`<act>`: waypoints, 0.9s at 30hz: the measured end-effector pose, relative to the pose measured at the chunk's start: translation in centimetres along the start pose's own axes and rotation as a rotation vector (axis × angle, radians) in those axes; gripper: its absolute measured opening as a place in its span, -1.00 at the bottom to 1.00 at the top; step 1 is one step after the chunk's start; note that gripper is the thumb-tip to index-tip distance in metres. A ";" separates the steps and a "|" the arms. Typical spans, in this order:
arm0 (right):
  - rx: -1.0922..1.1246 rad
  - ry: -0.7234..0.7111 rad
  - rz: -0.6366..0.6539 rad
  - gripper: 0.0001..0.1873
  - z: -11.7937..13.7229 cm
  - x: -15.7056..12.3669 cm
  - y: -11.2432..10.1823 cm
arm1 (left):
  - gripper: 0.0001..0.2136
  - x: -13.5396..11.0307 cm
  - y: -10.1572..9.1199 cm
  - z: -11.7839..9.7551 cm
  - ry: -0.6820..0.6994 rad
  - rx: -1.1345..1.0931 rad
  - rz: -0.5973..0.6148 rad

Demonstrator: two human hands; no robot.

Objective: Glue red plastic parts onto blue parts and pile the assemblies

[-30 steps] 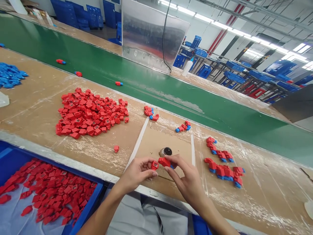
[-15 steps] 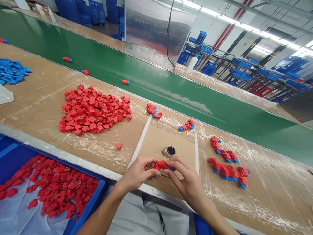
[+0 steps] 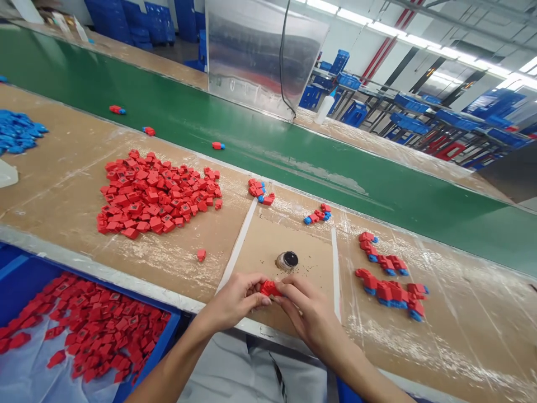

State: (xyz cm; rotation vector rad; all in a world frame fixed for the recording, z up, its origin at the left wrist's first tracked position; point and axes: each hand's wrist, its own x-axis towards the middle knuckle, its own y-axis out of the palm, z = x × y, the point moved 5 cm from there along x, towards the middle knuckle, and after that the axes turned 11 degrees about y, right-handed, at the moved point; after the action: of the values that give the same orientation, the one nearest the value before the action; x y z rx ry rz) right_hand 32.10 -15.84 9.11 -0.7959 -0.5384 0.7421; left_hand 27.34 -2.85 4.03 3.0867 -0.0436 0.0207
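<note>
Between my two hands, above the table's front edge, is a red plastic piece (image 3: 269, 288). My left hand (image 3: 241, 296) pinches its left end with thumb and fingers. My right hand (image 3: 304, 305) closes on its right end, and the fingers hide that side. Just beyond them stands a small round pot (image 3: 287, 259) with a black top, on a cardboard sheet (image 3: 268, 235) marked off by white strips. A single red piece (image 3: 201, 254) lies to the left of my hands. Joined red-and-blue pieces (image 3: 390, 291) lie in rows on the right.
A large heap of red pieces (image 3: 155, 193) is at left, with blue pieces (image 3: 19, 131) beyond. A blue bin (image 3: 157, 341) of red pieces sits low left. The green conveyor (image 3: 260, 134) carries several red-and-blue pieces. A metal panel (image 3: 247, 50) stands behind it.
My hands have shifted slightly left with the red piece, and the right fingers now cover its blue end. The view has turned a little. Pieces on the conveyor have moved slightly rightward.
</note>
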 end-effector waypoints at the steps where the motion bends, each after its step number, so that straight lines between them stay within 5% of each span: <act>1: 0.013 0.006 -0.009 -0.82 0.0 0.0 0.0 | -0.85 0.0 0.0 0.1 -0.013 -0.028 -0.009; 4: 0.052 0.047 -0.058 -0.85 -1.0 0.2 -1.0 | -0.63 -0.2 -0.3 -0.2 -0.094 -0.094 0.047; 7: 0.020 0.159 -0.212 -0.79 -5.0 0.2 -4.3 | -0.44 0.0 -3.3 -2.0 -0.120 0.031 0.061; 12: -0.202 0.528 -0.392 -0.64 -17.2 -1.1 -11.0 | -0.67 2.6 -12.9 -6.7 -0.042 0.852 -0.334; 16: -0.351 0.640 -0.325 -0.57 -24.1 -2.3 -12.6 | -0.73 5.7 -15.6 -7.2 -0.109 1.314 -0.322; 19: -0.495 0.587 -0.346 -0.54 -24.5 -2.0 -12.9 | -0.78 7.4 -15.8 -6.1 -0.166 1.402 -0.317; 22: -0.541 0.487 -0.408 -0.57 -22.1 0.4 -12.8 | -0.80 8.5 -15.8 -5.2 -0.199 1.463 -0.293; 27: -0.426 0.313 -0.159 -0.63 -17.3 7.7 -9.2 | -0.87 8.0 -15.4 -5.5 -0.152 1.429 -0.205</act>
State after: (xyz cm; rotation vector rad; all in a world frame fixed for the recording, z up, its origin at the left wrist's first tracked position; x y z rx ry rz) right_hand 52.19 -21.96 7.36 -1.2254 -0.4742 0.3455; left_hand 35.74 12.63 8.80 4.4720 0.4979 -0.3368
